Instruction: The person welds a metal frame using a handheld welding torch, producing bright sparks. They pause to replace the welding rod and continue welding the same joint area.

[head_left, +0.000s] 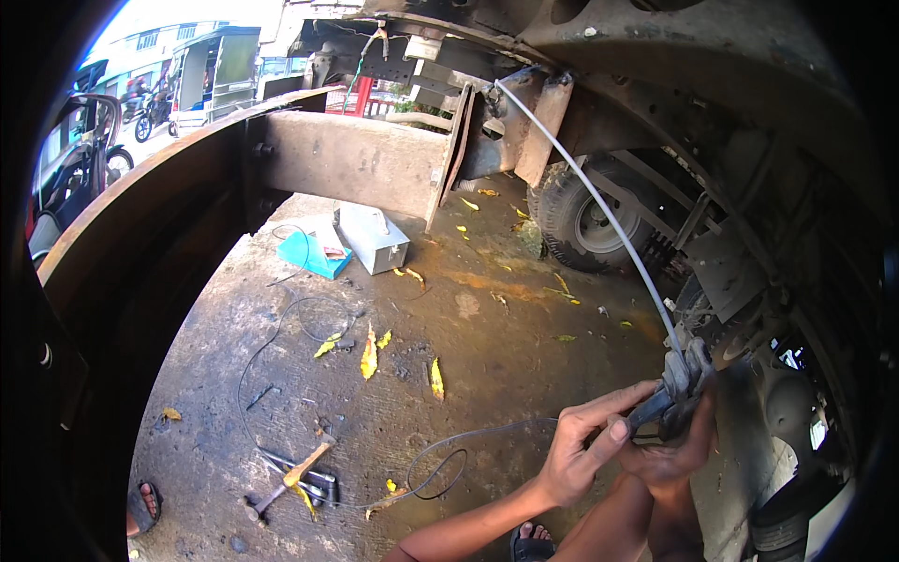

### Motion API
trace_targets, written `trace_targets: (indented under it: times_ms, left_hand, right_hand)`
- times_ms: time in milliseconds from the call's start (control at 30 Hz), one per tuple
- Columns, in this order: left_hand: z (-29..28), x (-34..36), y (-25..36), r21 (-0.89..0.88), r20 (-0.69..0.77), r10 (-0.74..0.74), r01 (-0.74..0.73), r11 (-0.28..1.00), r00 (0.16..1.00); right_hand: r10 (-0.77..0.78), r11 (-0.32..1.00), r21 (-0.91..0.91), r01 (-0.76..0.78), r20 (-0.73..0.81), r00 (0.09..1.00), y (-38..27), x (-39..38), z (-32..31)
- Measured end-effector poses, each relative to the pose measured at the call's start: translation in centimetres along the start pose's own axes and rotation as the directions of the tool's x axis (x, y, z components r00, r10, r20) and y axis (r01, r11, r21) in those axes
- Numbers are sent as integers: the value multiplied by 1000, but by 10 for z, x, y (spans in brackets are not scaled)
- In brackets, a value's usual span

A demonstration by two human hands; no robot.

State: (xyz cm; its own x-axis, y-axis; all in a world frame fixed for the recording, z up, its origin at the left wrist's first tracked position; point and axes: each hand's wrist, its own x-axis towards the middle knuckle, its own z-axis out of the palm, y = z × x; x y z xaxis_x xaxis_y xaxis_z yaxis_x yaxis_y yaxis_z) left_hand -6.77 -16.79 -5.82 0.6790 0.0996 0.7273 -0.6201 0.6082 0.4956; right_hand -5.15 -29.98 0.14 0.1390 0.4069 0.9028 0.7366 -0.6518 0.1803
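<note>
My left hand is closed on the dark handle of a tool that looks like an electrode holder. My right hand grips the same tool from the right, its fingers partly hidden. A long pale grey rod rises from the tool to the rusty bracket under the vehicle; whether its far end touches metal I cannot tell. A thin black cable runs from beside my hands across the stained concrete.
A large steel beam curves along the left, joined to a crossmember. A tire and undercarriage fill the right. A metal case, cyan box, hammer and leaves lie on the ground. A sandalled foot shows lower left.
</note>
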Motion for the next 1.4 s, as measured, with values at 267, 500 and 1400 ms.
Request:
trace_targets:
  times_ms: [267, 500, 1400]
  left_hand:
    - [-1, 1, -6, -21, -15, -19, 19, 1000, 1000]
    - [-5, 2, -16, -21, 9, 12, -12, 1000, 1000]
    - [-85, -53, 95, 644, -375, 768, -449, 619, 520]
  right_hand:
    - [-2, 1000, -30, 2, -2, 1000, 1, 0, 4]
    - [-15, 999, -30, 16, 24, 1000, 9, -4, 5]
    - [110, 271, 962, 42, -74, 991, -13, -97, 176]
